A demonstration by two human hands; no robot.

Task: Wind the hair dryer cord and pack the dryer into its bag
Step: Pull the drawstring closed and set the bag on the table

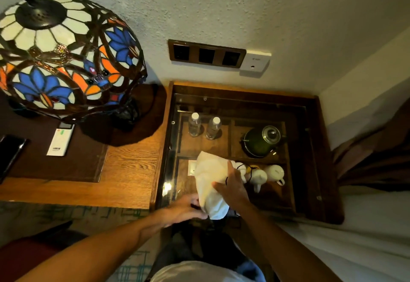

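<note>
On the left, well away from the fingers, a stained-glass dome lamp (66, 55) stands on a wooden desk (131, 170). Nearer, the left hand (186, 209) has fingers curled onto the lower end of a white cloth drawstring bag (210, 181). Its contents are hidden. The right hand (233, 187) lies on the bag, fingers spread. Beyond the fingertips, under a glass-topped cabinet (310, 148), sit two water bottles (204, 126), a green kettle (261, 140) and white cups (268, 174).

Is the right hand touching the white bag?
Touching. The head view shows the right hand lying flat on the white bag, its fingers spread over the cloth. The left hand meets the bag's lower end.
</note>
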